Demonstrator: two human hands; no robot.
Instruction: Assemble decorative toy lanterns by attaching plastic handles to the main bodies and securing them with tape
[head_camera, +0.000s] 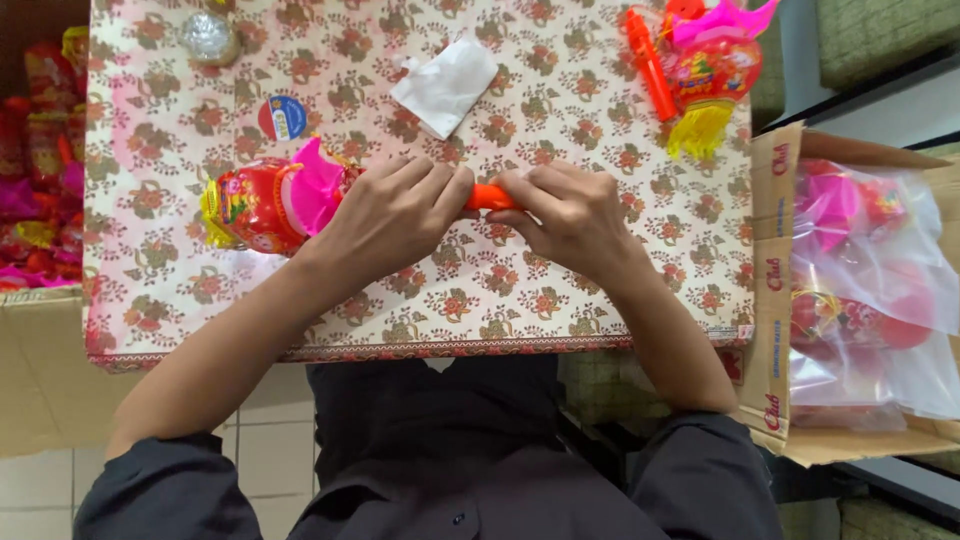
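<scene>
Toy lantern (268, 203), red and gold with a pink frill, lies on its side on the counter (560, 120), which is covered by a floral cloth. Its orange handle (490, 197) runs out rightward, mostly hidden by fingers.

Left hand (390, 215) closed over the handle just beside the lantern body, fingers curled on top. Right hand (572, 215) closed on the far end of the same handle, fingertips meeting the left hand's; only a short orange stretch shows between them.

Beyond the left hand: a round red-and-blue sticker (282, 117), and further off at the counter's far corner a small silvery round object (209, 38). Beyond and between both hands: a white plastic packet (445, 85), flat.

Beyond the right hand, far corner: a second lantern (712, 75), same kind, with yellow tassel and orange handle alongside.

Right of the right hand, off the counter: open cardboard box (772, 280) holding clear plastic bags (870, 290) of more red and pink lanterns. Left of the left hand, past the counter edge: another heap of red and pink toys (40, 150), container not clear.
</scene>
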